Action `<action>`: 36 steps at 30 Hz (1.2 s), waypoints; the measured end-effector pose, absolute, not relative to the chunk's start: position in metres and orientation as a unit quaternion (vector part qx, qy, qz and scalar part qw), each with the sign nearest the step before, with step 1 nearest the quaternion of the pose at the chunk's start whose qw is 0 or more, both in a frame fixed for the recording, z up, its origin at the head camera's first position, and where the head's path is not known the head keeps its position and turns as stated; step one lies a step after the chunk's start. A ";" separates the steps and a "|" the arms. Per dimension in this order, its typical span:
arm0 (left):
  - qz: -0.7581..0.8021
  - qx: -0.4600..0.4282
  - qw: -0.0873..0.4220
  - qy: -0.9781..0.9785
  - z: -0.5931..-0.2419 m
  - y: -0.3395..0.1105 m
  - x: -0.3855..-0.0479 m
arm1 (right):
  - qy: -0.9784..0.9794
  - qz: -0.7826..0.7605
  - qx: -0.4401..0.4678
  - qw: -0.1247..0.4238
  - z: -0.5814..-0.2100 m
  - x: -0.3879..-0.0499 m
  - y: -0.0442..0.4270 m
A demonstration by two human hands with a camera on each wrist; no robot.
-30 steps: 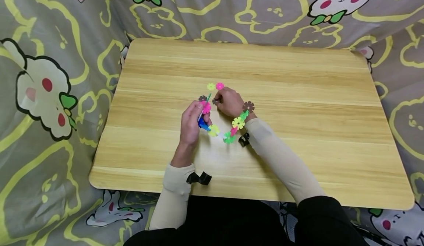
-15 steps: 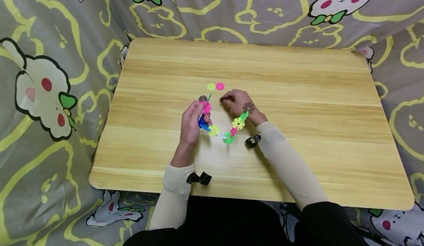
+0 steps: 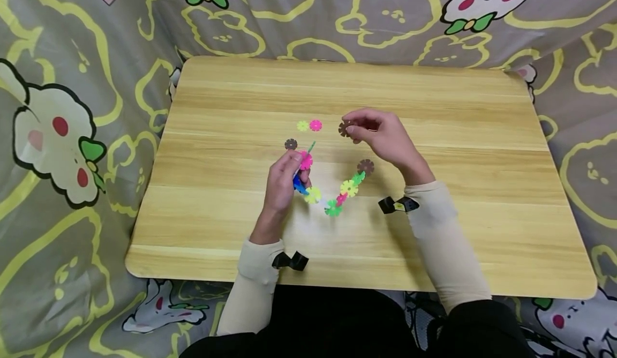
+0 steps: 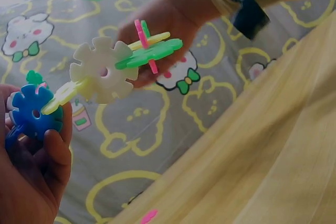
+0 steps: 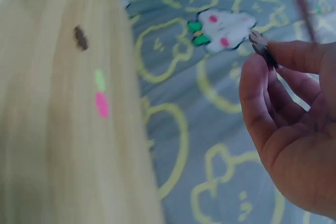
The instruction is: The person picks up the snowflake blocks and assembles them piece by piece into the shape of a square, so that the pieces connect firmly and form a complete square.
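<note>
In the head view, my left hand (image 3: 281, 180) grips a curved chain of interlocking snowflake discs near one end, around its blue disc (image 4: 35, 113) and pink disc (image 3: 306, 160). From there the chain runs through a yellow disc (image 3: 313, 195), a white disc (image 4: 104, 72), a green disc (image 3: 333, 208) and several more to a brown disc (image 3: 366, 166) at its far end. My right hand (image 3: 385, 135) pinches a separate brown snowflake disc (image 3: 345, 128) between thumb and fingertips, beyond that chain end and apart from it. Whether a second piece is behind it, I cannot tell.
Loose on the wooden table (image 3: 482, 186) lie a brown disc (image 3: 291, 144), a small yellow-green disc (image 3: 302, 126) and a pink disc (image 3: 315, 125), the latter two side by side. A patterned curtain (image 3: 308, 20) borders the table at the back and sides.
My right hand has moved away from the left hand, to the right and up, carrying the brown disc. The left hand and chain have barely shifted.
</note>
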State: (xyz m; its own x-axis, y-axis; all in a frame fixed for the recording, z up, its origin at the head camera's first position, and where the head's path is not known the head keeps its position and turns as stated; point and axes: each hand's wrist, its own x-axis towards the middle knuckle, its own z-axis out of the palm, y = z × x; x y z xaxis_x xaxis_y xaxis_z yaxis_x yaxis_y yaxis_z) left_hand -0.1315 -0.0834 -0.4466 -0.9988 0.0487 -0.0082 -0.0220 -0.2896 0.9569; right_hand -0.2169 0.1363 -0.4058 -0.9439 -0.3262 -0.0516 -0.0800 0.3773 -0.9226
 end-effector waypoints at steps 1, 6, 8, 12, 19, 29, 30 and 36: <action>0.801 0.012 0.024 0.598 -0.447 -0.083 -0.131 | 0.824 -0.538 -0.134 0.116 -0.400 -0.214 0.136; 0.791 0.021 0.031 0.611 -0.449 -0.083 -0.131 | 0.833 -0.510 -0.185 0.111 -0.382 -0.202 0.131; 0.785 0.024 0.034 0.619 -0.450 -0.083 -0.131 | 0.832 -0.506 -0.199 0.112 -0.378 -0.200 0.129; 0.775 0.031 0.036 0.630 -0.451 -0.082 -0.131 | 0.827 -0.506 -0.210 0.122 -0.376 -0.198 0.125; 0.768 0.040 0.039 0.638 -0.450 -0.082 -0.131 | 0.830 -0.497 -0.211 0.138 -0.375 -0.196 0.121; 0.755 0.045 0.049 0.652 -0.449 -0.082 -0.130 | 0.830 -0.489 -0.231 0.137 -0.373 -0.195 0.118; 0.754 0.044 0.051 0.653 -0.449 -0.082 -0.130 | 0.830 -0.488 -0.232 0.136 -0.373 -0.195 0.118; 0.752 0.043 0.059 0.655 -0.448 -0.083 -0.130 | 0.833 -0.480 -0.234 0.144 -0.373 -0.196 0.117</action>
